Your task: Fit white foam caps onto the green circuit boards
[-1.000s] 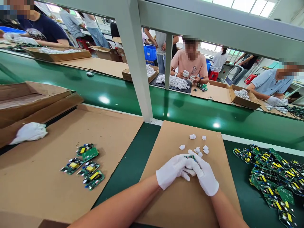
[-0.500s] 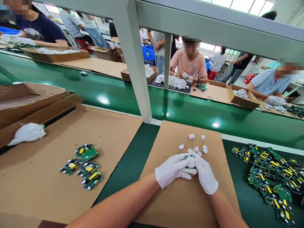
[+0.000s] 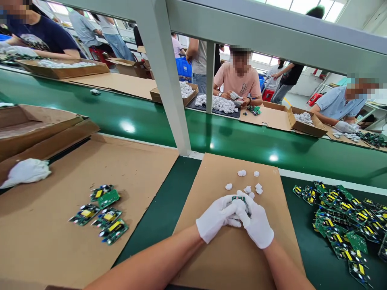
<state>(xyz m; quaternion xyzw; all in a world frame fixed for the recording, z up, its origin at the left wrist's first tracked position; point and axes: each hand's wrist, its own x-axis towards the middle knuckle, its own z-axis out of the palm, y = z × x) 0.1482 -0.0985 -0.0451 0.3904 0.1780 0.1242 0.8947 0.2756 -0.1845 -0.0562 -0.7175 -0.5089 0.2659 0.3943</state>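
Both my hands wear white gloves and meet over a brown cardboard sheet (image 3: pixel 242 262) in front of me. My left hand (image 3: pixel 215 217) and my right hand (image 3: pixel 256 222) together grip a small green circuit board (image 3: pixel 238 199), mostly hidden between the fingers, with a white piece against it. Just beyond my fingers lie several small white plastic caps (image 3: pixel 248 186) on the cardboard. A heap of green circuit boards (image 3: pixel 341 217) with yellow parts lies to my right on the dark green mat.
Several finished-looking circuit boards (image 3: pixel 101 213) lie on the large cardboard at left, near a white cloth (image 3: pixel 27 171) and flat boxes (image 3: pixel 39 125). A green conveyor belt (image 3: pixel 229 137) and a grey post (image 3: pixel 169 80) stand ahead. Other people work across the belt with boxes of white parts.
My hands have stayed together on the board, the fingers shifting slightly around it. The view has drifted a little, and a small part on the conveyor has moved left.
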